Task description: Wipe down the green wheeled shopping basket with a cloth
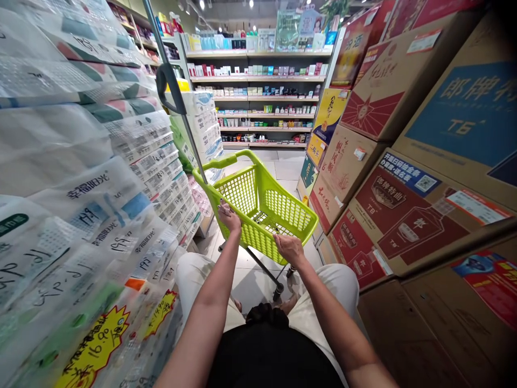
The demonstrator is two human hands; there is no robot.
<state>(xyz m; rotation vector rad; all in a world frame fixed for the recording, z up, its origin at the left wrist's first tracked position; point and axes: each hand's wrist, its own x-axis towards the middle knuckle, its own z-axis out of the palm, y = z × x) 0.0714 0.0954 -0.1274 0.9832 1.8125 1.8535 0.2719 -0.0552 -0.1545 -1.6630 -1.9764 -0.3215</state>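
A lime-green shopping cart (262, 237) with a perforated plastic basket stands in front of me, turned at an angle across the aisle. No goods show in the part of the basket I can see. My left hand (229, 216) is closed over the near rim toward the handle end; its fingertips are partly hidden. Further right along that same rim, my right hand (288, 249) grips the plastic, thumb on the near side. The cart's handlebar (220, 163) is at its far left, and a caster wheel (278, 291) rests on the floor between my feet.
Plastic-wrapped paper packs (100, 199) are piled closely on my left. Stacked cartons (379, 210) wall the right side. A grey pole with a dark grip (172, 89) slants down to the cart's handle end. Shelves of small boxed goods (258, 78) stand across the aisle's far end.
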